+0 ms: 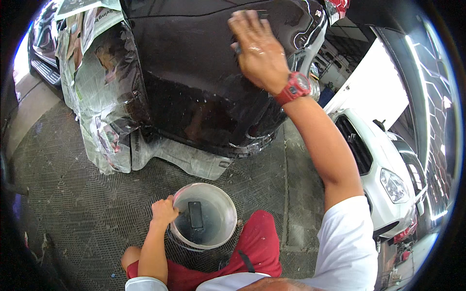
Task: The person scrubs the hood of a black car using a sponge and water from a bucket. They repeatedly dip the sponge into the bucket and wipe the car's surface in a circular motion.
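Note:
A dark car body panel, wet and speckled with droplets, fills the upper middle. My right hand, with a red watch on its wrist, lies flat on the panel's upper part, fingers stretched out. A small dark bit shows beside the thumb; whether something lies under the palm is hidden. Down in front of me stands a whitish bucket with murky water in it. My left hand is closed round the bucket's left rim. Inside the bucket a black rectangular block shows in the water.
Newspaper and plastic masking covers the car's left side and hangs low to the textured floor mat. A white car stands at the right. My red-clothed knee is close beside the bucket.

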`<state>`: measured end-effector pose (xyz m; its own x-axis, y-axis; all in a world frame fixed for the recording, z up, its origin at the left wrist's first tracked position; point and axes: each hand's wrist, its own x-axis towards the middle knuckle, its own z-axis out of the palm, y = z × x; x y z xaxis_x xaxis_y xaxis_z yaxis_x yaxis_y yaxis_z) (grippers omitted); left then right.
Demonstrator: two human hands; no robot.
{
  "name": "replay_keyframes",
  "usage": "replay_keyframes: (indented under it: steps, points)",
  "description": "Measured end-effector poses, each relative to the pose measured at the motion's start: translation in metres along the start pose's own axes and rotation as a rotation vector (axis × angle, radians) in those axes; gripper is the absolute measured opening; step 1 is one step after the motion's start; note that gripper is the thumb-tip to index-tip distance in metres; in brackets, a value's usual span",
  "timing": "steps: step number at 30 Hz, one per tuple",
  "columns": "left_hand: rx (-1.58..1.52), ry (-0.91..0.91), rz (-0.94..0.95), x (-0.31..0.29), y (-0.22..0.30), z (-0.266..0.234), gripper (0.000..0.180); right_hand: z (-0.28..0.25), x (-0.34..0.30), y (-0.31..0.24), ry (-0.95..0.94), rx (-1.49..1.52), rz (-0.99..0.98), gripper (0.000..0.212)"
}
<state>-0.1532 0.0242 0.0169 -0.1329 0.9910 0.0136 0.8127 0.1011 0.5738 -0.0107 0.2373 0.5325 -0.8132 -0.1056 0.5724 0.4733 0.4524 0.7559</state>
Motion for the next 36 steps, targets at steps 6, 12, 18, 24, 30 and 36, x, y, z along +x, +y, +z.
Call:
replay_keyframes:
  steps: [6,12,18,24,30,36]
  points:
    - [0.003,-0.014,-0.048,-0.004,-0.008,-0.001,0.038,-0.036,0.007,0.061,-0.007,-0.073,0.153,0.057]
    - [0.015,-0.055,-0.131,0.006,0.002,-0.011,0.058,0.012,0.007,-0.021,-0.041,0.012,0.019,0.055]
    - [-0.125,0.433,0.111,-0.005,-0.022,-0.068,0.059,-0.024,0.006,0.04,0.009,-0.102,0.105,0.055]
    - [-0.856,-0.002,0.474,-0.087,0.011,-0.223,0.025,-0.022,0.008,0.004,-0.048,-0.017,0.194,0.058]
    - [-1.134,-0.941,1.311,-0.181,0.088,-0.205,0.065,-0.039,0.013,0.054,0.003,-0.081,0.172,0.055]
    - [-1.786,-0.616,1.611,-0.172,0.146,-0.221,0.01,0.019,0.004,-0.01,0.049,0.011,-0.061,0.053]
